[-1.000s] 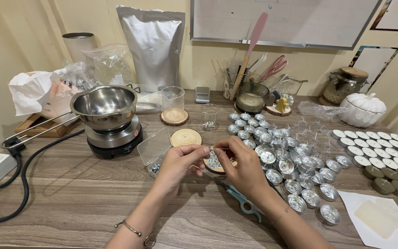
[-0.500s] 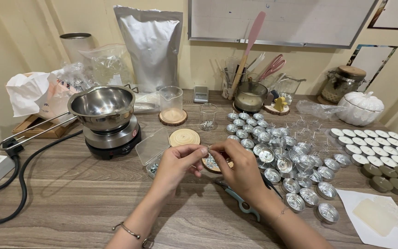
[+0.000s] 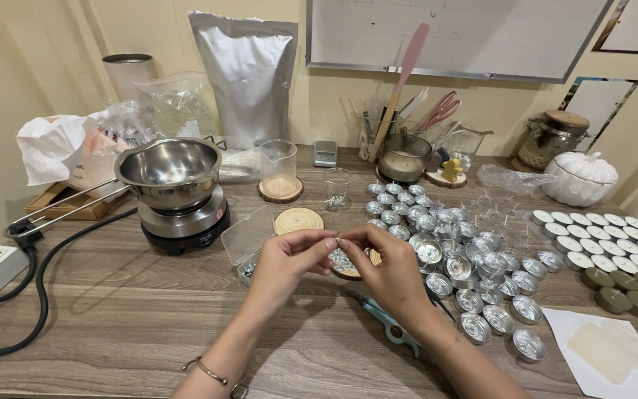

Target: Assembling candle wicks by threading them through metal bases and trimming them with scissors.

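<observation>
Near the middle of the wooden table (image 3: 112,310), just above a round wooden coaster (image 3: 350,264) heaped with small metal bits, the left hand (image 3: 289,260) and right hand (image 3: 385,267) meet fingertip to fingertip around a tiny wick piece (image 3: 336,240). It is too small to tell which way its long axis runs. Both hands have thumb and forefinger pinched together on it, the other fingers loosely curled; empty foil cups (image 3: 467,273) crowd the right side, blue-handled pliers (image 3: 384,321) lie under the right wrist, and a steel pot (image 3: 169,171) sits on a hotplate (image 3: 182,222) toward the left.
</observation>
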